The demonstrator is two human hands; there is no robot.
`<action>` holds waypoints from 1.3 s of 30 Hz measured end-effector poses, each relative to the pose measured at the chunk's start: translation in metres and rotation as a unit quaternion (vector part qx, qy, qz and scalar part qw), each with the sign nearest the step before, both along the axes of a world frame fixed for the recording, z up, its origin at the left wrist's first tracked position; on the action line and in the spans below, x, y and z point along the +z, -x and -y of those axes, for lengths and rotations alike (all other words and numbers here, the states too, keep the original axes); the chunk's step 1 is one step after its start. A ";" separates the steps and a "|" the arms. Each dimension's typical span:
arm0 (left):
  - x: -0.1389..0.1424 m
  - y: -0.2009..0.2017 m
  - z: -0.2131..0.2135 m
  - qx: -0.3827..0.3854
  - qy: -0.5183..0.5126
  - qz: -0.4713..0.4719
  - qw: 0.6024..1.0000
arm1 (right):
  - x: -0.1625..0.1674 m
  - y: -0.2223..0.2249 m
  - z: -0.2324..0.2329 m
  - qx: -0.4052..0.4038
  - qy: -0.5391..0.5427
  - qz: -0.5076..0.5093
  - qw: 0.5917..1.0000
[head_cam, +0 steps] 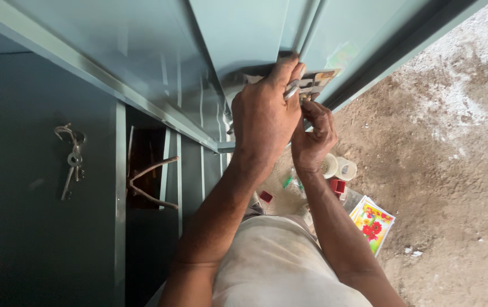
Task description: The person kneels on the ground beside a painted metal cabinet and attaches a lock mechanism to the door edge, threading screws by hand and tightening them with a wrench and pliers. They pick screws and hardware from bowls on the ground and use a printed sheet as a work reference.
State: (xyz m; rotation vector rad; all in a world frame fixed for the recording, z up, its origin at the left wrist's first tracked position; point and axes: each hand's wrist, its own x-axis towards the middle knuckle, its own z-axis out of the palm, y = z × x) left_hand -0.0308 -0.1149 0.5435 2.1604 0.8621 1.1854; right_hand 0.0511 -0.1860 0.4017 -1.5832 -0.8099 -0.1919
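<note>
My left hand (pixel 264 116) grips a small metal tool (pixel 291 91) against the cabinet door edge (pixel 312 34), crowding my right hand (pixel 312 133), whose pinched grip hides its contents.

Looks like a rough metal workshop: a bare dirt floor (pixel 454 142), a grey-green steel cabinet (pixel 141 51) with keys (pixel 72 162) hanging in its door, and tape rolls (pixel 338 167) and small boxes (pixel 372 223) scattered on the ground.

A bunch of keys (pixel 72 161) is seen hanging on the dark left panel — far right, a flowered packet (pixel 372 223), tape rolls (pixel 338 167) and a red box (pixel 338 186) are scattered on the dirt floor (pixel 454 170).
</note>
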 end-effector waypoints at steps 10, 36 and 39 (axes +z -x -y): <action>-0.003 -0.004 -0.004 0.008 0.015 -0.065 0.998 | 0.002 -0.004 0.005 0.011 0.021 -0.018 1.000; -0.010 -0.006 0.001 0.008 0.013 -0.029 0.999 | -0.001 0.001 -0.007 0.139 -0.214 -0.505 0.825; -0.011 -0.007 -0.001 0.003 0.041 -0.070 0.997 | 0.009 0.000 -0.004 0.170 -0.185 -0.556 0.793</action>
